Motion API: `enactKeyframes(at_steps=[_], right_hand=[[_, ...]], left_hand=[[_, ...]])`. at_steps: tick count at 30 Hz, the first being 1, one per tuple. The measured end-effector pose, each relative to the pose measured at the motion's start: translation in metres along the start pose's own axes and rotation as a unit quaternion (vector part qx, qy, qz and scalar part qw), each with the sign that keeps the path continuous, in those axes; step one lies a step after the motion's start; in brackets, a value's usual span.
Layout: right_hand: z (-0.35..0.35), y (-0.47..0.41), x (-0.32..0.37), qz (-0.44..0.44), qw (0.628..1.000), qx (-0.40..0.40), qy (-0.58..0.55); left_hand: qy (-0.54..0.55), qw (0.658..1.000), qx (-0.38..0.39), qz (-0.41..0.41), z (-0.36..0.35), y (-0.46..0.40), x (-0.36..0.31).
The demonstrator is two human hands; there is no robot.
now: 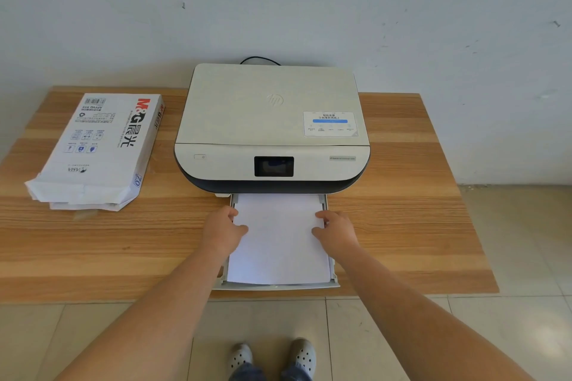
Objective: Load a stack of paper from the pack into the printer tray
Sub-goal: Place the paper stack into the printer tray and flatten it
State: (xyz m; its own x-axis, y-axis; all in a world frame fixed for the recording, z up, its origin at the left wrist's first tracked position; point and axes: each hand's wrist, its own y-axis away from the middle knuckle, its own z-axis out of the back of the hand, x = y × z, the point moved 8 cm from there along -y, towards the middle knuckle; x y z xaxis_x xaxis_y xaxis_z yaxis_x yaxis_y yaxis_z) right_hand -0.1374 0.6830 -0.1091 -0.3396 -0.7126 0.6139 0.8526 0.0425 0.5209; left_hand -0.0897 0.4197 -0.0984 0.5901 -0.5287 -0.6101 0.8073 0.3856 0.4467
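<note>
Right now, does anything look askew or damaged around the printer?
The paper stack sits slightly skewed in the tray, its near edge bowed. The paper pack has a torn, crumpled near end. Nothing else stands out.

Both our bare forearms reach toward twelve o'clock, converging. Our left hand [223, 230] sits palm down, thumb toward three o'clock; our right hand [335, 229] mirrors it, thumb toward nine, fingers curled
</note>
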Motion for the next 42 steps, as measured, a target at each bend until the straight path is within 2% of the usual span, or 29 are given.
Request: enactKeyframes(at_steps=[9, 13, 17, 20, 24, 30, 35, 38, 42], right_hand=[[-0.005, 0.015, 0.002, 0.051, 0.999, 0.004, 0.015], [-0.012, 0.024, 0.002, 0.114, 0.986, 0.026, 0.115], [-0.028, 0.042, 0.005, 0.217, 0.939, 0.073, 0.257], [-0.037, 0.051, 0.002, 0.259, 0.901, 0.101, 0.333], [-0.04, 0.055, 0.001, 0.295, 0.873, 0.105, 0.375], [-0.046, 0.056, 0.009, 0.351, 0.83, 0.104, 0.42], [-0.055, 0.056, 0.01, 0.374, 0.808, 0.105, 0.442], [-0.055, 0.055, 0.009, 0.372, 0.814, 0.095, 0.436], [-0.05, 0.052, 0.008, 0.368, 0.826, 0.082, 0.42]], left_hand=[[-0.047, 0.997, 0.02, -0.06, -0.003, 0.014, -0.004], [-0.088, 0.989, 0.043, -0.11, -0.011, 0.023, -0.002], [-0.132, 0.979, 0.063, -0.145, -0.019, 0.033, 0.002], [-0.184, 0.959, 0.097, -0.194, -0.023, 0.04, 0.004], [-0.286, 0.906, 0.162, -0.266, -0.03, 0.048, 0.01], [-0.402, 0.838, 0.175, -0.324, -0.041, 0.053, 0.012], [-0.426, 0.814, 0.174, -0.355, -0.048, 0.055, 0.006], [-0.432, 0.807, 0.167, -0.366, -0.05, 0.054, 0.002], [-0.421, 0.816, 0.169, -0.358, -0.052, 0.051, 0.003]])
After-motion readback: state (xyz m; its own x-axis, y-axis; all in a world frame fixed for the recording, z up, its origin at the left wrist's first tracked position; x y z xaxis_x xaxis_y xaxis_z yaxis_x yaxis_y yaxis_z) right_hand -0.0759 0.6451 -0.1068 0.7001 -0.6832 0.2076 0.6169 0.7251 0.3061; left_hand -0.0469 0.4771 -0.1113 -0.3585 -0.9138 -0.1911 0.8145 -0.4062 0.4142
